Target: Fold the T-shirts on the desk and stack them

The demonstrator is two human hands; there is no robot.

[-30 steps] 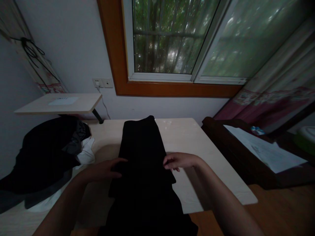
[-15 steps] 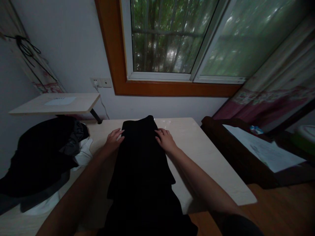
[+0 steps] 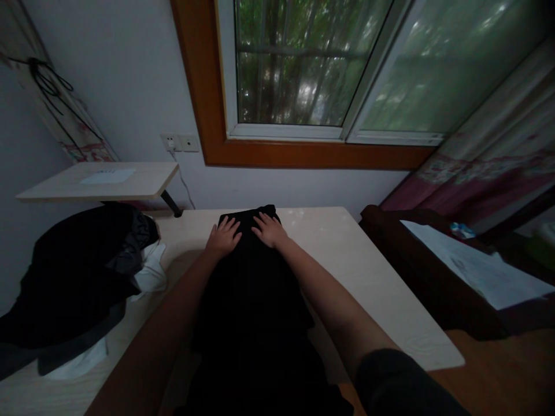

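The black garment (image 3: 255, 294) lies on the pale desk (image 3: 364, 277), its long axis running away from the person, from the near edge toward the window (image 3: 299, 75). Its narrower end points at the wall and reaches the desk's far edge; toward the person it widens, with a jutting corner on the right side. The near part passes the desk's near edge, and in so much black I cannot tell where it ends and the person's own clothing begins.

Both hands rest palm down on the narrow far end, side by side with a strip of cloth between them. The fingers of the left hand (image 3: 224, 237) are spread and extended over the left part of this end; those of the right hand (image 3: 269, 231) are likewise spread on the right part. Neither hand is closed around the cloth. A dark sleeve (image 3: 399, 381) shows on the right arm.

To the left, a heap of dark clothes (image 3: 73, 271) lies on the desk, apart from the garment, with white cloth (image 3: 151, 271) showing at its side. Above the heap stands a small raised shelf (image 3: 150, 176) bearing a paper (image 3: 108, 176). On the right, dark brown furniture (image 3: 420, 283) carries a large white sheet (image 3: 481, 266).
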